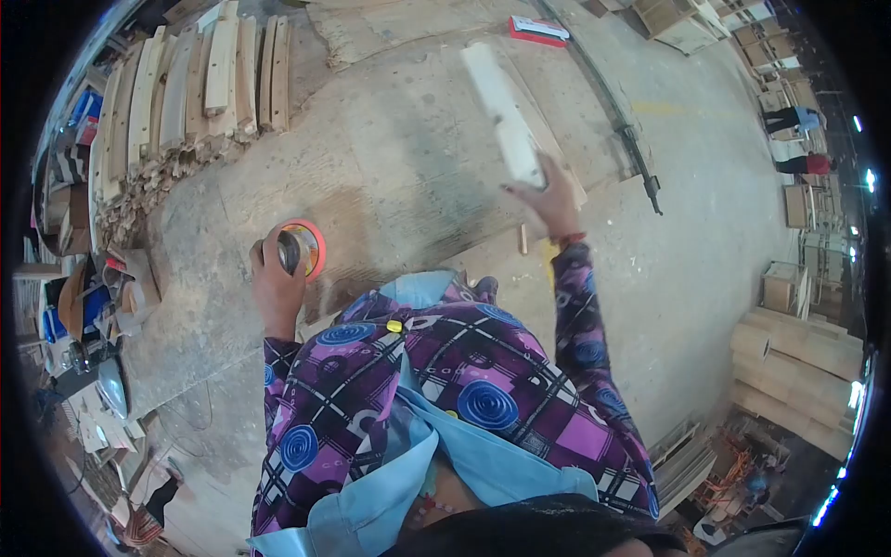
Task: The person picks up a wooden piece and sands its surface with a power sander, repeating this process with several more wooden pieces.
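Note:
My left hand (278, 283) is curled over a dark, round object (290, 251) beside a round red-orange rim (316, 243) with a yellowish label. Its exact kind is not clear from above. On the right, my right hand (552, 202) grips the near end of a pale wooden slat (501, 116), thumb on the left side and fingers at the right edge. The slat is slightly blurred and slants away from me over the worktop (371, 176). Another thin wooden strip (557, 153) lies along its right side.
A stack of wooden slats (176, 88) stands at the back left. A long dark metal bar clamp (624, 125) runs along the right of the worktop, near a red and white box (538, 31). A short wooden stick (522, 239) lies near my right wrist. People work in the far right background.

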Tool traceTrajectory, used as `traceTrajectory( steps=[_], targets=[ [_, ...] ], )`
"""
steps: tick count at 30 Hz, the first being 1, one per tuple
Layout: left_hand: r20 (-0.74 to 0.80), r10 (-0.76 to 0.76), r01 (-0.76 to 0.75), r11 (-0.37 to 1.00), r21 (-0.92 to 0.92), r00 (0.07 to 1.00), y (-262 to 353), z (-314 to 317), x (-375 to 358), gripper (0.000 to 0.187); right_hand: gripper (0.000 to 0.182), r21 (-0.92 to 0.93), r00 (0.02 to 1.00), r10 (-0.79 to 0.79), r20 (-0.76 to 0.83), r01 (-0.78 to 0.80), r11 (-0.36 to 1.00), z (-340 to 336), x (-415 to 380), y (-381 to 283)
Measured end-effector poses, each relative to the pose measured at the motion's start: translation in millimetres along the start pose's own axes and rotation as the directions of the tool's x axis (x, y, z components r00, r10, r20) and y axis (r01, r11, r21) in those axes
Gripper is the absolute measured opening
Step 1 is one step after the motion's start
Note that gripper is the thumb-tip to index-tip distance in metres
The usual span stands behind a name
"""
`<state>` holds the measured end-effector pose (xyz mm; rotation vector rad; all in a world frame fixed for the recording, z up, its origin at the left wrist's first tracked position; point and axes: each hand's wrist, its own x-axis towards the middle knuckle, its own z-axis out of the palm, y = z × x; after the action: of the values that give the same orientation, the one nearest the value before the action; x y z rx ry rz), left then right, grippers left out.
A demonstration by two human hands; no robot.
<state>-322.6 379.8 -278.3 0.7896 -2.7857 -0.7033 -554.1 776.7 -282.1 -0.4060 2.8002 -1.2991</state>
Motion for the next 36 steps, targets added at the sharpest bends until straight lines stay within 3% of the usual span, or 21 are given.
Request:
traceTrajectory(
  steps=[1, 3, 5, 9, 12, 18, 21, 28, 34, 36],
  targets=[
    [-0.008, -0.009, 0.009, 1.0, -0.003, 1.0, 0, -1, 0, 0.066, 0.069, -0.047, 0.994, -0.039, -0.098, 0.034, 0.998, -8, 10, 17],
    [-0.023, -0.026, 0.026, 1.0, 0.006, 0.999, -3, 0, 2, 0.069, 0.068, -0.041, 0.997, 0.032, -0.069, -0.035, 0.999, -38, 30, 16],
    [-0.035, -0.039, 0.039, 0.999, 0.014, 0.999, -6, 0, 2, 0.071, 0.065, -0.2, 0.997, -0.051, -0.059, 0.038, 0.979, -56, 49, 30],
    [-0.064, -0.056, 0.058, 0.998, 0.033, 0.996, -4, 3, 0, 0.071, 0.063, -0.347, 0.983, -0.122, 0.134, 0.162, 0.924, -77, 85, 95],
    [-0.058, -0.096, 0.099, 0.994, 0.04, 0.994, -14, -4, 6, 0.072, 0.063, -0.418, 0.986, 0.021, 0.166, 0.051, 0.907, -62, 91, 98],
    [-0.067, -0.143, 0.145, 0.989, 0.038, 0.988, -25, -10, 5, 0.071, 0.066, -0.529, 0.984, -0.174, 0.03, 0.163, 0.832, -8, 54, 62],
    [-0.078, -0.162, 0.167, 0.984, 0.06, 0.984, -39, -11, 5, 0.071, 0.065, -0.629, 0.996, -0.086, -0.039, 0.043, 0.776, 26, 34, 49],
    [-0.076, -0.24, 0.247, 0.964, 0.1, 0.968, -47, -18, 5, 0.071, 0.065, -0.587, 0.996, -0.005, -0.087, -0.047, 0.808, 81, -1, -7],
    [-0.105, -0.211, 0.223, 0.967, 0.125, 0.972, -51, -17, 5, 0.071, 0.064, -0.577, 0.997, 0.076, -0.026, -0.077, 0.813, 105, 9, -24],
    [-0.089, -0.255, 0.265, 0.955, 0.131, 0.963, -47, -17, 6, 0.071, 0.061, -0.554, 0.999, -0.049, 0.002, 0.042, 0.831, 102, 6, -12]
  ],
)
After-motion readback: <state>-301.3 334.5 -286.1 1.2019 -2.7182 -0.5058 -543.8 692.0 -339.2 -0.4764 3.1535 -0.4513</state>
